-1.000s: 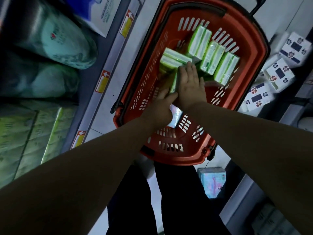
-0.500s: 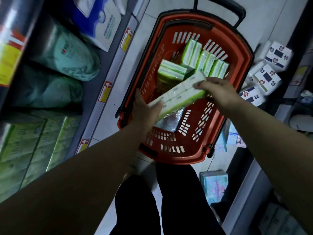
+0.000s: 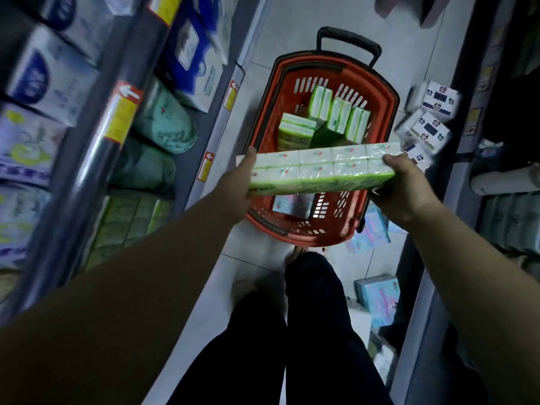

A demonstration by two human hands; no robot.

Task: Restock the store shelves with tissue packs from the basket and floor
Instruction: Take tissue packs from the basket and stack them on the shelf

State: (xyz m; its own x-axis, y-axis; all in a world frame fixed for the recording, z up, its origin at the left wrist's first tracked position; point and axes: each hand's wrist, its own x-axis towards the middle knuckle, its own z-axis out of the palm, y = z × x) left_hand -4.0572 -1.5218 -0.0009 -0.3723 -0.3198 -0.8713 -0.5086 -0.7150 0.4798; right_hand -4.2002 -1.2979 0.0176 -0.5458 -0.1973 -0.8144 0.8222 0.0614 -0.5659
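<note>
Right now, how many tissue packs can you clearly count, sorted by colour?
Long green-and-white plastic-wrapped tissue pack, held by left hand and right hand: 1
Green-and-white packs upright in the red plastic basket: 3
White boxes with navy flowers on the floor: 3
Total: 7; the basket's flat green stack is too unclear to split.

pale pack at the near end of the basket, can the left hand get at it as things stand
Probably not yet: the left hand and right hand both hold the long green tissue pack, which spans the red basket right above that pale pack.
</note>
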